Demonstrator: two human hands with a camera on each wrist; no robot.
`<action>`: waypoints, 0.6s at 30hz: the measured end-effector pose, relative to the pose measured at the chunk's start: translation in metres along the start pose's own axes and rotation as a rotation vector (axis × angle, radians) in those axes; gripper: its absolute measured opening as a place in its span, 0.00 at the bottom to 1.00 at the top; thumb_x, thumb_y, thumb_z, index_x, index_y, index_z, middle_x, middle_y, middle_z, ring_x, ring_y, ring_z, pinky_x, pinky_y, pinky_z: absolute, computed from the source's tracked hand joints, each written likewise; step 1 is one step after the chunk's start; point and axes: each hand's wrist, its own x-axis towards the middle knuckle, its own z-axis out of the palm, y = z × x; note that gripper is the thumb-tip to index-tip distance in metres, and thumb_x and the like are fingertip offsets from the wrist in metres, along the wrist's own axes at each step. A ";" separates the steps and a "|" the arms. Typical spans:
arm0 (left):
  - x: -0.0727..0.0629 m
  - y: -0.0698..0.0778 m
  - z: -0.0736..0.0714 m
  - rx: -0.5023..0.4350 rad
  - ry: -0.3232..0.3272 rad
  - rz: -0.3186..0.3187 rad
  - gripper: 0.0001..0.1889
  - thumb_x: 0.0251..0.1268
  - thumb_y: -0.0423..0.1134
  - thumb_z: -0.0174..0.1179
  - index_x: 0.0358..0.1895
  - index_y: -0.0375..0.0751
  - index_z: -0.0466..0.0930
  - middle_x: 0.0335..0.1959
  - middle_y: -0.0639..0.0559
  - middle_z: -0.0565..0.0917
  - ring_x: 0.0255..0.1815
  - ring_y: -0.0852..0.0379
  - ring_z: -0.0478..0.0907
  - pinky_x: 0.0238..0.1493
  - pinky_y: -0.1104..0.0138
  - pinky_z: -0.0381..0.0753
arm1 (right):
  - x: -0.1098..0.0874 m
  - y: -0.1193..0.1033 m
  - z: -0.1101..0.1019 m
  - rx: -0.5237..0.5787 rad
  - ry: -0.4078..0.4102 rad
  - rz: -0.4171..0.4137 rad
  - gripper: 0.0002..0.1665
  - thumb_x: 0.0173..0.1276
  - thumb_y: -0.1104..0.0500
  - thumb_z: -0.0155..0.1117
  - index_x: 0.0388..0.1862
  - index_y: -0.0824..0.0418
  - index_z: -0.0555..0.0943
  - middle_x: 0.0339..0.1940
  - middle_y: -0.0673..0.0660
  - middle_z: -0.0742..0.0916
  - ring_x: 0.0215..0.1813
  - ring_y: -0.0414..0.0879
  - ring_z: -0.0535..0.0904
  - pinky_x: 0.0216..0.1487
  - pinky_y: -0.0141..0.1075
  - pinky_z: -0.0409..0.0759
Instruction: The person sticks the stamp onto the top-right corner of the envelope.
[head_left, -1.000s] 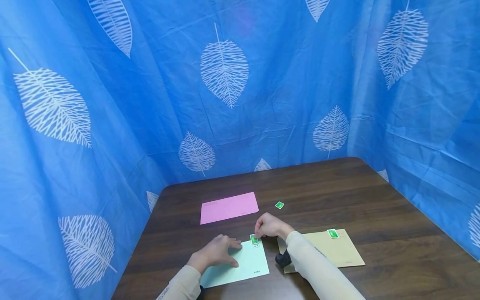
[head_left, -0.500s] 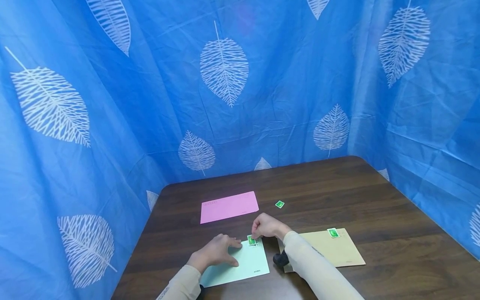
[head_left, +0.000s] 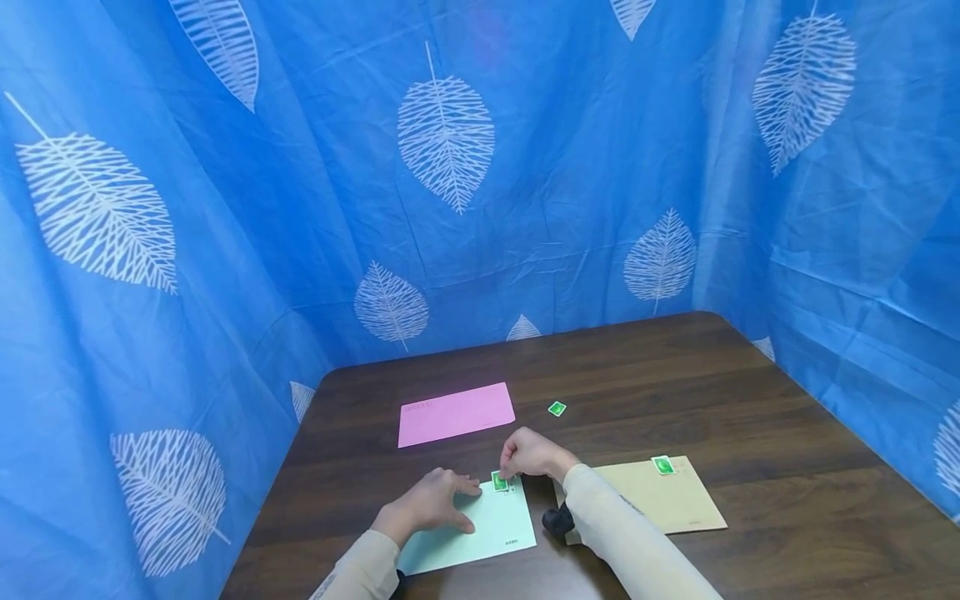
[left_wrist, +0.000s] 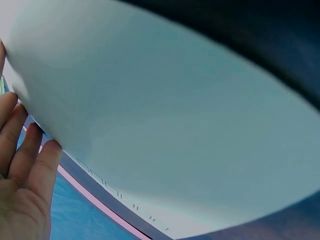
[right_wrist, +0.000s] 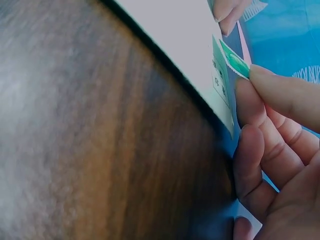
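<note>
A mint-green envelope lies on the table in front of me. My left hand rests on its left part, fingers and thumb spread; the left wrist view shows its fingertips at the envelope's edge. Between thumb and index finger, my right hand pinches a green stamp with a white border at the envelope's upper right corner. In the right wrist view this stamp is tilted beside the small printed marks; whether it touches the paper I cannot tell.
Behind lies a pink envelope, with a loose green stamp to its right. Under and beside my right forearm is a tan envelope bearing a green stamp. A blue leaf-patterned curtain surrounds the dark wooden table.
My right hand has shifted slightly left with the stamp, over the envelope's upper right corner. The left hand has stayed in place on the envelope.
</note>
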 end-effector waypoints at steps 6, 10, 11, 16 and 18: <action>-0.002 -0.001 0.000 0.008 0.005 0.015 0.27 0.45 0.48 0.79 0.54 0.49 0.87 0.58 0.53 0.86 0.65 0.48 0.79 0.66 0.51 0.77 | 0.000 0.000 0.004 -0.011 -0.003 -0.014 0.08 0.59 0.66 0.74 0.23 0.61 0.83 0.25 0.50 0.85 0.32 0.44 0.77 0.37 0.36 0.75; -0.002 -0.002 0.000 0.007 0.005 0.021 0.27 0.45 0.47 0.80 0.53 0.48 0.88 0.57 0.53 0.86 0.65 0.49 0.79 0.66 0.52 0.77 | 0.002 0.001 0.007 -0.007 -0.005 -0.030 0.08 0.58 0.67 0.74 0.22 0.61 0.83 0.23 0.49 0.85 0.30 0.43 0.77 0.34 0.34 0.75; -0.002 -0.002 0.000 0.006 0.004 0.020 0.27 0.45 0.47 0.80 0.53 0.48 0.88 0.58 0.53 0.86 0.65 0.49 0.79 0.66 0.52 0.77 | 0.002 0.001 0.007 -0.007 -0.005 -0.030 0.08 0.57 0.67 0.74 0.22 0.61 0.83 0.23 0.49 0.85 0.29 0.43 0.77 0.34 0.33 0.74; -0.001 -0.002 0.000 -0.012 0.000 0.018 0.27 0.45 0.47 0.79 0.53 0.48 0.87 0.58 0.53 0.86 0.66 0.49 0.79 0.66 0.52 0.77 | 0.002 0.001 0.008 -0.043 -0.003 -0.011 0.08 0.58 0.65 0.75 0.22 0.60 0.84 0.23 0.49 0.85 0.30 0.43 0.77 0.36 0.37 0.75; -0.001 -0.002 0.000 -0.013 0.001 0.024 0.27 0.45 0.47 0.79 0.54 0.48 0.87 0.58 0.53 0.86 0.65 0.48 0.79 0.65 0.53 0.78 | 0.001 0.000 0.008 -0.081 0.006 -0.008 0.09 0.58 0.64 0.75 0.21 0.58 0.84 0.22 0.48 0.85 0.30 0.43 0.77 0.42 0.43 0.77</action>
